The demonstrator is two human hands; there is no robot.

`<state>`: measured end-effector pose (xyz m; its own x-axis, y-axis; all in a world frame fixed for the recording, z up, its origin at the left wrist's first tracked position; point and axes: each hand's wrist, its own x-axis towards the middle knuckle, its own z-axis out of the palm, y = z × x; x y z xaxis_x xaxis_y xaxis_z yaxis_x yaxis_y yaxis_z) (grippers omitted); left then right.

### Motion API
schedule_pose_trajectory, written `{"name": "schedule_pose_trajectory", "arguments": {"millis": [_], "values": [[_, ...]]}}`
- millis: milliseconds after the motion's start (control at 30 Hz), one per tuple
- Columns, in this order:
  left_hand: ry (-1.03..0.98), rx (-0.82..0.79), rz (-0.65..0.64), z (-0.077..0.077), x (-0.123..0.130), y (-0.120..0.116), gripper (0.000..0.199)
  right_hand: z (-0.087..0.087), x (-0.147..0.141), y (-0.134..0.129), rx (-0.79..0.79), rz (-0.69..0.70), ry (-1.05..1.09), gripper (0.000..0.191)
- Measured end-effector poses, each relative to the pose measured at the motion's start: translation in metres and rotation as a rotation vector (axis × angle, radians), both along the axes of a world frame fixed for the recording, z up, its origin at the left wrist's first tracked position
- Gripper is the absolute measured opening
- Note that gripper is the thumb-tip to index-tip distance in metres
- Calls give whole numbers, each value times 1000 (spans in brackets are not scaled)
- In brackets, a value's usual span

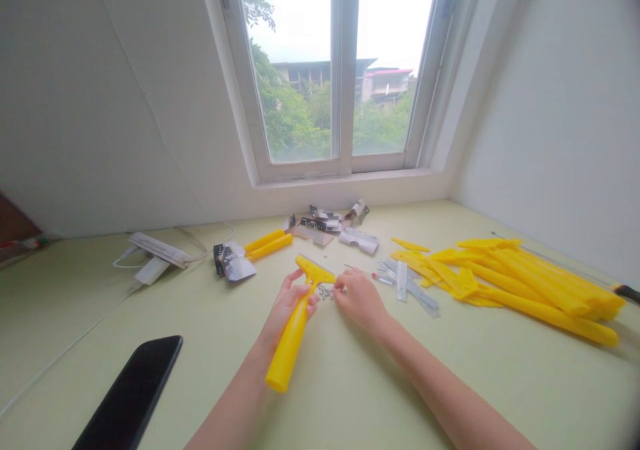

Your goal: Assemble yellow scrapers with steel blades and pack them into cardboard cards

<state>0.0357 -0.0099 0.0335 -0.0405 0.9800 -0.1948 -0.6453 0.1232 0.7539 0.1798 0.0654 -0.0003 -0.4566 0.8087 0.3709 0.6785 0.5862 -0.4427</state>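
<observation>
A pale green table [150, 343] is stretching beneath a window [340, 70], with yellow handles [530, 283] heaped toward its right edge, torn packaging [320, 227] lying near its far edge, and a phone [130, 397] sitting at its near left corner. Mid-table, the left hand [293, 300] is gripping a yellow scraper [293, 350], its fingers wrapped around the neck. The right hand [357, 298] is holding its fingers [340, 282] in a narrow pinch beside the scraper's head, on something too small to tell. A small screwdriver [367, 274] is lying just beyond, and screws [326, 292] are sitting loose beside the pinch, where a careless knock from either hand could scatter them.
</observation>
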Motion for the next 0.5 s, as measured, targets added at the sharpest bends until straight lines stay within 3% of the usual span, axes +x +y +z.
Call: {"name": "schedule_pose_trajectory", "arguments": {"millis": [267,500], "values": [[-57,9,-55,0,3,0,49,3,6,4,-61,5,53,16],[-67,43,-69,4,7,-4,44,16,19,15,-233,-55,222,14]]}}
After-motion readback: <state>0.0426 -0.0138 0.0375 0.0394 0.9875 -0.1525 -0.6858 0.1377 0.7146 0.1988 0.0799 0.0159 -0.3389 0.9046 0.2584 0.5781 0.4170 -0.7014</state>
